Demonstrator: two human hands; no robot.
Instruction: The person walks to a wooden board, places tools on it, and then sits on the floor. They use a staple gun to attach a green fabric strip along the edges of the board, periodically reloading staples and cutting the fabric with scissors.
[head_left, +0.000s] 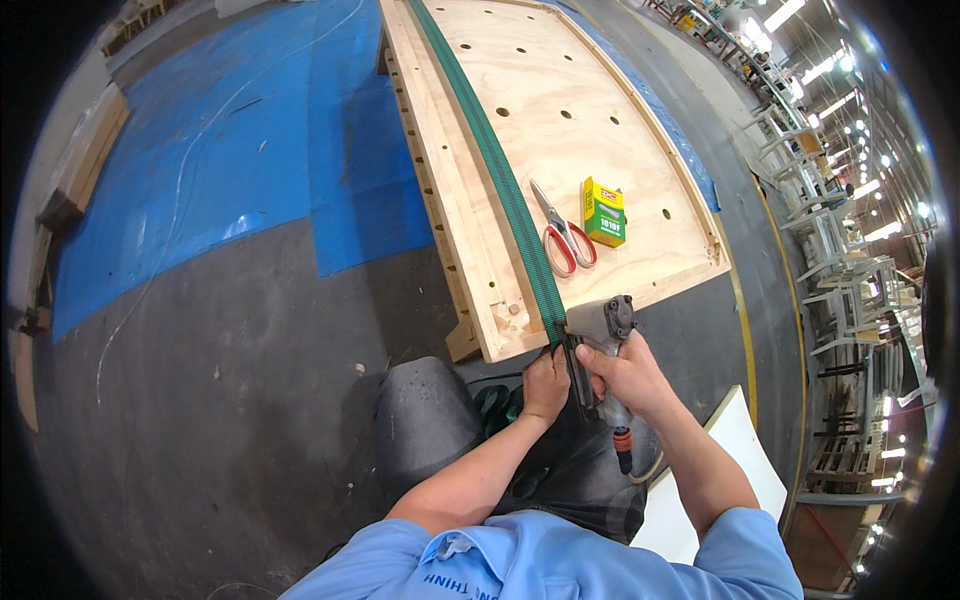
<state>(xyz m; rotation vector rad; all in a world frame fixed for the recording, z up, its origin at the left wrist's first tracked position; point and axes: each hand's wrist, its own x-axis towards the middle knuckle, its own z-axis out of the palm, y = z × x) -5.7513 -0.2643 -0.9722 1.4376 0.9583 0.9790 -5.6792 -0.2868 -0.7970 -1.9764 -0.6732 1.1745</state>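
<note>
A long green webbing strap runs lengthwise over the wooden frame panel to its near edge. There my left hand is closed on the strap's near end, just below the edge. My right hand grips a grey pneumatic staple gun by its handle, fingers wrapped round it. The gun's nose is at the strap by the near rail; whether it touches is hidden. Red-handled scissors lie on the panel right of the strap, beside a green and yellow box.
Blue sheeting covers the floor at the far left. A white board lies low to my right. White chair frames stand in a row farther right, past a yellow floor line. An air hose fitting hangs below the gun.
</note>
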